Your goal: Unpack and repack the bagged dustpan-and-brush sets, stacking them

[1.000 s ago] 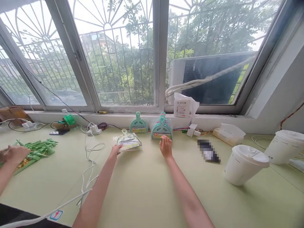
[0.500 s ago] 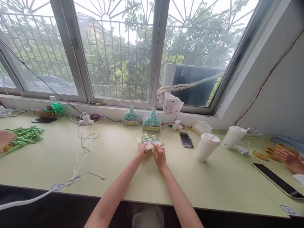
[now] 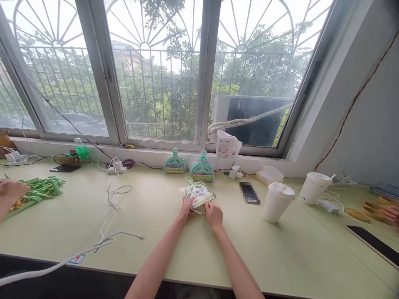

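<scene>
A white cable (image 3: 18, 278) crosses the left front of the table (image 3: 196, 249); a phone (image 3: 374, 245) lies at the right. Past these, both bare hands meet at the pack (image 3: 200, 195), a small green dustpan wrapped in clear film, over the middle of the table. Whether it rests there or is lifted a little, I cannot tell. The left hand (image 3: 186, 206) grips its near left corner. The right hand (image 3: 215, 216) is curled, fingertips at the near right edge; I cannot tell whether they pinch the film or only touch it.

The pack is probably light, with stiff plastic inside that should not break easily. The film looks loose and slick, so a hold on film alone may slide or tear. Better to take the rim through it, thumb above and fingers below, or the looped handle (image 3: 190, 181), which points away from the person.

A white cup (image 3: 278, 202) stands to the right. On the left, a co-worker's hand (image 3: 13, 192) is over green strips (image 3: 50, 186). Farther back, a row of dustpans (image 3: 202, 170) and a lone dustpan (image 3: 175, 162) stand upright below the window (image 3: 162, 104).
</scene>
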A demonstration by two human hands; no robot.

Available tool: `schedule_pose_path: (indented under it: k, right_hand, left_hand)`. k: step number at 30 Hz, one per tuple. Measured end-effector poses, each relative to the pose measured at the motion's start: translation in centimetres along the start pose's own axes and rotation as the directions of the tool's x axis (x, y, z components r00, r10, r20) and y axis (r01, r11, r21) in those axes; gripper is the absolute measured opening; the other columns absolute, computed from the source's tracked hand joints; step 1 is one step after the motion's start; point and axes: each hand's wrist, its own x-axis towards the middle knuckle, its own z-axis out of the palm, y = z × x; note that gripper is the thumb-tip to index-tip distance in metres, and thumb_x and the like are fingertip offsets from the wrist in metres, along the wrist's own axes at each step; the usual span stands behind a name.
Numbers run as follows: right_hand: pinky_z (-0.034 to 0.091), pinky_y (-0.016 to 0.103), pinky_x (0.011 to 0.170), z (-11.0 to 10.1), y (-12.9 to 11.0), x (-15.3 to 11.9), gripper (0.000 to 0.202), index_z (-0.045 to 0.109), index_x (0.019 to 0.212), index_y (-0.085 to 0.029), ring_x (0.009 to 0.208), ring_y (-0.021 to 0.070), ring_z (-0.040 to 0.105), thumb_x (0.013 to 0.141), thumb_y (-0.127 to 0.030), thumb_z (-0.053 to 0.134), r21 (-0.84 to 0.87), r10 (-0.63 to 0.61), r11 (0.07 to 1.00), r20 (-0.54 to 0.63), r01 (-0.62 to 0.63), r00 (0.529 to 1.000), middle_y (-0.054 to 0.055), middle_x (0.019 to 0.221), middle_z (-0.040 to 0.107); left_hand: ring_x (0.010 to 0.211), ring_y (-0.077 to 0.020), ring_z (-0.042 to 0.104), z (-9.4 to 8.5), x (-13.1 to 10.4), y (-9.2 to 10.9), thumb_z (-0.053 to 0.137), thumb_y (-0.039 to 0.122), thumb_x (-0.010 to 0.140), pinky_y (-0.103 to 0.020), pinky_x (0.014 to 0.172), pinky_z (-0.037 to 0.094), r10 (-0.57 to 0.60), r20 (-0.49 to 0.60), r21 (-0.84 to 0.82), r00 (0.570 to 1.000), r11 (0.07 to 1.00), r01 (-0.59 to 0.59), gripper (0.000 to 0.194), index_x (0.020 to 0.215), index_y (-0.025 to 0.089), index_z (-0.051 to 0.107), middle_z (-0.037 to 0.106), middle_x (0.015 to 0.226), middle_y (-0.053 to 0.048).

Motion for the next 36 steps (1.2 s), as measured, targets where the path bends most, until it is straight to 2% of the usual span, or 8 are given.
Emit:
schedule_pose_path:
  k: [3,7,12,18,21,24,32,36]
  right_hand:
    - [0.036,0.027,0.049,-0.8,0.2,0.7,0.039,0.064,0.073,-0.023,0.045,0.0147,0.050,0.085,-0.054,0.044,0.345,0.222,0.908,0.090,-0.239,0.971,0.001,0.059,0.063]
    - [0.045,0.025,0.051,-2.0,0.5,1.5,0.035,0.063,0.084,-0.020,0.058,0.0140,0.059,0.072,-0.053,0.062,0.710,0.326,0.596,0.212,-0.375,0.921,0.003,0.079,0.068]
    - [0.052,0.030,0.083,-2.2,1.2,2.1,0.043,0.059,0.099,-0.021,0.098,0.0188,0.063,0.064,-0.040,0.074,0.825,0.278,0.506,0.121,-0.253,0.953,0.005,0.105,0.067]
    - [0.054,0.039,0.087,-2.1,1.4,1.9,0.046,0.053,0.097,-0.021,0.091,0.0210,0.067,0.061,-0.035,0.078,0.847,0.293,0.408,0.232,-0.340,0.928,0.005,0.094,0.070]
    - [0.057,0.039,0.082,-2.3,1.1,1.7,0.050,0.052,0.100,-0.021,0.085,0.0213,0.069,0.059,-0.032,0.079,0.829,0.330,0.419,0.240,-0.370,0.913,0.004,0.088,0.071]
    - [0.059,0.040,0.075,-2.5,0.7,1.6,0.056,0.051,0.105,-0.020,0.077,0.0220,0.070,0.057,-0.031,0.079,0.800,0.341,0.458,0.246,-0.389,0.907,0.003,0.079,0.071]
    - [0.060,0.038,0.074,-2.7,1.1,1.7,0.059,0.051,0.106,-0.019,0.076,0.0232,0.070,0.056,-0.032,0.079,0.749,0.353,0.499,0.285,-0.437,0.891,0.003,0.078,0.073]
    - [0.061,0.036,0.071,-3.0,1.7,2.0,0.058,0.051,0.104,-0.019,0.074,0.0228,0.070,0.056,-0.031,0.081,0.751,0.340,0.494,0.297,-0.438,0.892,0.003,0.077,0.072]
  left_hand:
    - [0.075,-0.0173,0.064,0.3,-0.6,0.7,0.061,0.057,0.073,-0.027,0.055,0.050,-0.032,-0.004,-0.102,0.999,0.994,0.032,0.071,0.127,0.023,0.030,0.060,0.108,-0.010]
    - [0.088,-0.0196,0.064,0.1,-1.6,2.0,0.055,0.061,0.076,-0.029,0.064,0.052,0.019,0.247,-0.138,0.969,0.990,0.016,0.070,0.131,0.024,0.033,0.059,0.120,-0.013]
    - [0.111,-0.0228,0.057,-0.6,-2.5,3.1,0.061,0.050,0.077,-0.033,0.086,0.048,0.086,0.398,-0.049,0.913,0.996,-0.073,0.060,0.130,0.025,0.047,0.057,0.128,-0.011]
    - [0.109,-0.0216,0.057,-1.9,-1.7,3.2,0.066,0.050,0.074,-0.033,0.092,0.045,0.089,0.456,0.030,0.886,0.993,-0.115,0.060,0.126,0.023,0.053,0.061,0.123,-0.010]
    - [0.097,-0.0187,0.062,-2.9,-0.5,2.8,0.052,0.058,0.081,-0.034,0.089,0.047,0.132,0.310,-0.040,0.941,0.991,-0.126,0.057,0.123,0.019,0.056,0.064,0.116,-0.011]
    - [0.077,-0.0140,0.064,-4.2,0.7,2.2,0.058,0.051,0.080,-0.033,0.083,0.051,0.111,0.093,-0.058,0.990,0.993,-0.106,0.053,0.120,0.015,0.059,0.066,0.109,-0.012]
    - [0.061,-0.0158,0.066,-4.9,1.6,1.7,0.078,0.032,0.064,-0.033,0.072,0.056,0.042,0.015,0.055,0.999,0.998,-0.043,0.034,0.089,0.011,0.069,0.071,0.075,-0.008]
    - [0.058,-0.0160,0.066,-6.4,2.0,1.7,0.066,0.025,0.073,-0.034,0.072,0.056,0.097,-0.212,0.039,0.972,0.995,-0.090,0.021,0.088,0.010,0.067,0.070,0.073,-0.009]
